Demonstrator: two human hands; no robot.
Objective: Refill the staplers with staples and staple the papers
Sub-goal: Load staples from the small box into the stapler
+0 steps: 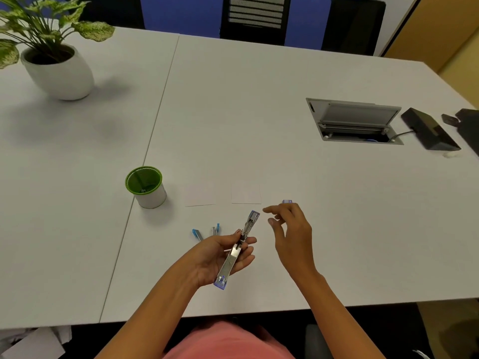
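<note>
Cradling the opened stapler (237,251), left hand (220,257) grips; right hand (290,229) hovers, loosely spread.

We look forward and down from head height through a single wide view. Our left hand (207,257) and right hand (293,237) sit close to the lens, just below centre. The table (259,99) stretches away beyond them to chairs (255,19) at the far edge.

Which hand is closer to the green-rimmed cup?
Left. The left hand, holding the opened stapler, is to the right of the green-rimmed cup and closer to the person; the right hand is farther right, past the stapler.
</note>
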